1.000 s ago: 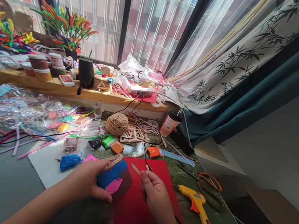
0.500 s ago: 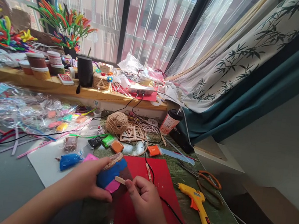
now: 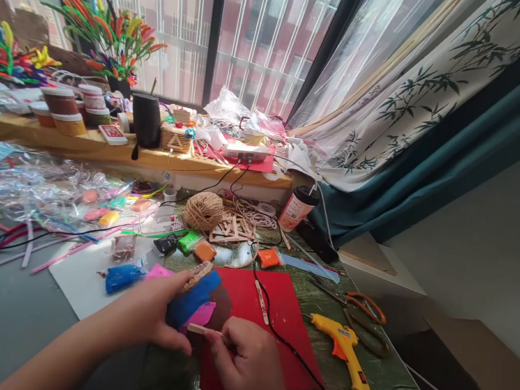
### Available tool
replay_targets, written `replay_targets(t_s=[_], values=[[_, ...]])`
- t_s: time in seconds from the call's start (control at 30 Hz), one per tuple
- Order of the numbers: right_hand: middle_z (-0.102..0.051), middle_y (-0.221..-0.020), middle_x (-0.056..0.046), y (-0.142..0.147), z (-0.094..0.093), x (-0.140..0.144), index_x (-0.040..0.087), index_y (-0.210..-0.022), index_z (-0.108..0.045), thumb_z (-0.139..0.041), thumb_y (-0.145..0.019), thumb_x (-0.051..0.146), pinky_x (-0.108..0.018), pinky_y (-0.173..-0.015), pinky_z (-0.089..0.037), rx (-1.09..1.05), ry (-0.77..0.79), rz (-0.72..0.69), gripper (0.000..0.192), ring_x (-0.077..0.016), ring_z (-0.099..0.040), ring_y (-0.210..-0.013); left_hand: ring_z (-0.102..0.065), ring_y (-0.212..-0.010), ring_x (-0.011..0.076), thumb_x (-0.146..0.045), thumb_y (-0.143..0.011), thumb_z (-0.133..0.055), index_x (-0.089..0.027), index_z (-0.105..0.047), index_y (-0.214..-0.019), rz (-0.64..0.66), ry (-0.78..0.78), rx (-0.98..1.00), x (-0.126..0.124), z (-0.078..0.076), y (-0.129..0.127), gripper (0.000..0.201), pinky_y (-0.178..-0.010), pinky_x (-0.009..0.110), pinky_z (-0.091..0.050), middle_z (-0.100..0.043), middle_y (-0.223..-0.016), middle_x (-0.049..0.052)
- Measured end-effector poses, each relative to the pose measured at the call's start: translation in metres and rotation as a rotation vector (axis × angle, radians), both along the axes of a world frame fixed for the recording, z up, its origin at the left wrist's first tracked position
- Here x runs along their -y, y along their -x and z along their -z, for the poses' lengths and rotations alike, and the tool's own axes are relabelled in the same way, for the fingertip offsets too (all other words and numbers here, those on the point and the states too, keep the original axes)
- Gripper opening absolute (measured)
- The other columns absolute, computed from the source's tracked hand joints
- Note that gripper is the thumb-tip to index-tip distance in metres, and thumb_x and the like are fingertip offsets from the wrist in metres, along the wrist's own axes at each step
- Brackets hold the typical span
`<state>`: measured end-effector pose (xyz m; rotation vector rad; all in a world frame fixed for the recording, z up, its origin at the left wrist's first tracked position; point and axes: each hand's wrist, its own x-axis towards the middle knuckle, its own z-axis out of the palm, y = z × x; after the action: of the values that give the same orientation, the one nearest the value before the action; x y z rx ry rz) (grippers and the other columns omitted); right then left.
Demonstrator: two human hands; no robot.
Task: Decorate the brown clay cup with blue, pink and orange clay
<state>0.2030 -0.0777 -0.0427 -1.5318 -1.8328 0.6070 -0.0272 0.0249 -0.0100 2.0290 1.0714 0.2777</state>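
Observation:
My left hand point(image 3: 149, 314) grips a flat craft piece point(image 3: 199, 303) covered in blue, pink and brown clay, with small wooden sticks along its top edge. My right hand point(image 3: 243, 364) pinches a wooden popsicle stick point(image 3: 202, 329) and lays it flat across the lower part of that piece. Both rest over a red sheet of paper point(image 3: 272, 313) on the green table mat. A second wooden stick point(image 3: 262, 302) lies on the red paper beside a black cord.
A yellow glue gun point(image 3: 346, 356) and orange-handled scissors point(image 3: 364, 310) lie to the right. Behind are clay packets point(image 3: 204, 252), a twine ball point(image 3: 203, 211), a popsicle-stick pile point(image 3: 232, 230), a cup point(image 3: 297, 208), and plastic bags point(image 3: 47, 191) to the left.
My right hand moved left and toward me, bringing the stick from above the red paper down onto the clay piece. The left hand kept its grip.

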Motion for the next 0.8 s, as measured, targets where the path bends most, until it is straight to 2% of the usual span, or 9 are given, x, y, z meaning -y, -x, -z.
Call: replay_targets(t_s=[0.2, 0.43, 0.63, 0.8], values=[[-0.055, -0.060, 0.001, -0.002, -0.003, -0.003, 0.024, -0.066, -0.043, -0.054, -0.105, 0.054, -0.030, -0.056, -0.026, -0.088, 0.076, 0.004, 0.050, -0.0163, -0.048, -0.056, -0.072, -0.123, 0.0438, -0.045, -0.060, -0.103, -0.029, -0.053, -0.160, 0.032, 0.025, 0.000, -0.001, -0.003, -0.001, 0.112, -0.109, 0.048, -0.053, -0.078, -0.138, 0.012], [-0.054, -0.061, 0.001, -0.009, -0.010, -0.011, 0.024, -0.065, -0.045, -0.060, -0.101, 0.056, -0.030, -0.057, -0.027, -0.110, 0.083, -0.018, 0.051, -0.0168, -0.048, -0.058, -0.060, -0.144, 0.0456, -0.045, -0.061, -0.104, -0.027, -0.054, -0.161, 0.070, 0.048, 0.078, -0.003, -0.002, -0.002, 0.112, -0.122, 0.050, -0.044, -0.065, -0.159, 0.016], [-0.054, -0.061, 0.002, -0.017, -0.015, -0.020, 0.024, -0.064, -0.047, -0.067, -0.096, 0.050, -0.030, -0.058, -0.029, -0.152, 0.159, -0.037, 0.046, -0.0168, -0.047, -0.059, -0.070, -0.128, 0.0446, -0.053, -0.066, -0.100, -0.027, -0.059, -0.156, 0.069, 0.057, 0.095, -0.003, -0.003, -0.002, 0.103, -0.110, 0.048, -0.053, -0.079, -0.137, 0.013], [-0.053, -0.061, 0.003, -0.020, -0.015, -0.025, 0.024, -0.064, -0.050, -0.070, -0.093, 0.050, -0.030, -0.058, -0.029, -0.201, 0.215, -0.042, 0.044, -0.0165, -0.046, -0.060, -0.073, -0.120, 0.0423, -0.055, -0.071, -0.096, -0.027, -0.062, -0.153, 0.069, 0.050, 0.107, -0.003, -0.004, -0.002, 0.093, -0.105, 0.046, -0.055, -0.082, -0.128, 0.011]])
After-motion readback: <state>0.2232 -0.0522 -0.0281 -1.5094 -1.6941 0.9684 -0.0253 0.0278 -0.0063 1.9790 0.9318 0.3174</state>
